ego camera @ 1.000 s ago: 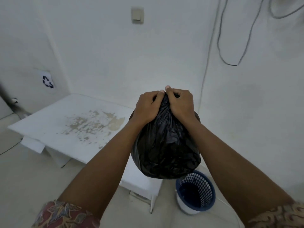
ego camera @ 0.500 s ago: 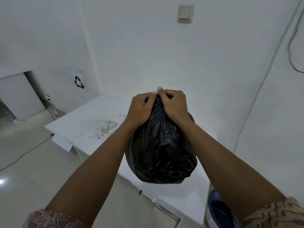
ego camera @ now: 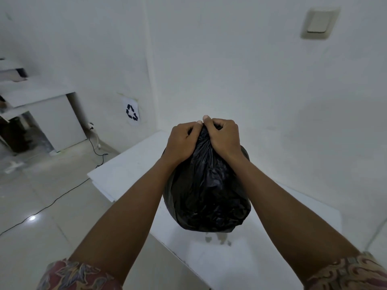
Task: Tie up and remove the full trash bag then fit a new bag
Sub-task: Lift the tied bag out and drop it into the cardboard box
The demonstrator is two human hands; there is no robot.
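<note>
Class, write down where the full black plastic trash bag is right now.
In the head view the black plastic trash bag hangs at centre over the white table, its gathered neck gripped between the left hand and right hand.

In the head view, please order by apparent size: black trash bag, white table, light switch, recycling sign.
white table
black trash bag
light switch
recycling sign
The bag is nearer the camera, so it looks enlarged.

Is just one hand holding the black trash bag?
No, the left hand and right hand both grip the neck of the black trash bag.
</note>
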